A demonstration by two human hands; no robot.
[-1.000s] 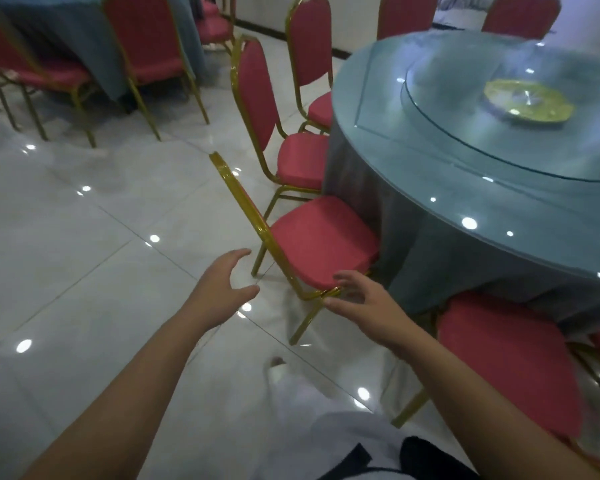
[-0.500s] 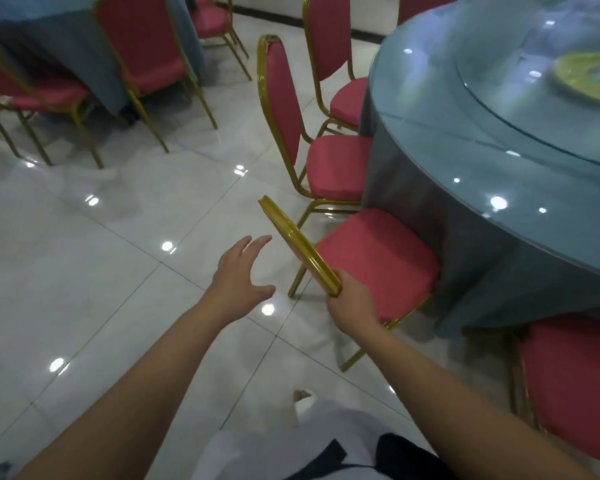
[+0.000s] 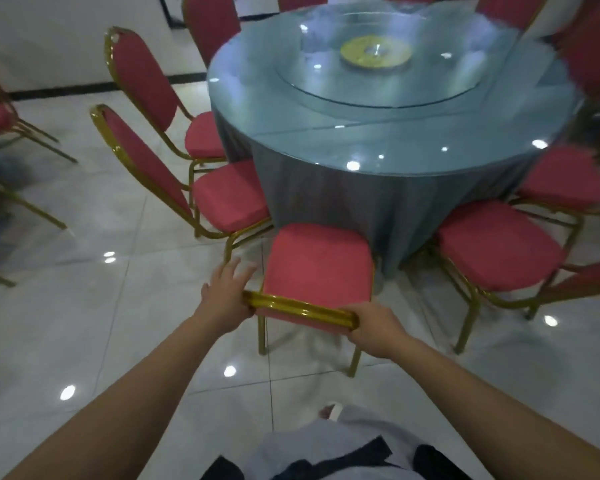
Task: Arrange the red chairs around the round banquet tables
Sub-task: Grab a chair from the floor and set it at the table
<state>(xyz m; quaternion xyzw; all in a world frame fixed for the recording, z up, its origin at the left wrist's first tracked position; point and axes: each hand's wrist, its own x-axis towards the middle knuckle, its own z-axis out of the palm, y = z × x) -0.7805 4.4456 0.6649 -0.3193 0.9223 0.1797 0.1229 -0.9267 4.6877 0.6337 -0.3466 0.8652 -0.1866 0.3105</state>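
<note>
Red chair [image 3: 317,261] stands just beside the counter [image 3: 395,133], seat toward it. Right grip [image 3: 374,329] clasps the gold back rail [image 3: 298,308]. Left grip [image 3: 226,296] rests on the rail end, fingers extended. The frame is probably rigid and light, and the smooth rail may slip. Hold both rail ends.

One view only, head-worn, wide-angle. Faces forward and steeply down along the person's own arms. Left hand [image 3: 227,296] and right hand [image 3: 374,329] near, lower centre. Red chair [image 3: 317,265] just ahead of them. Round tabletop [image 3: 395,126] beyond, upper centre. Floor [image 3: 84,306] lines bend toward frame edges; right edge blurred.
</note>
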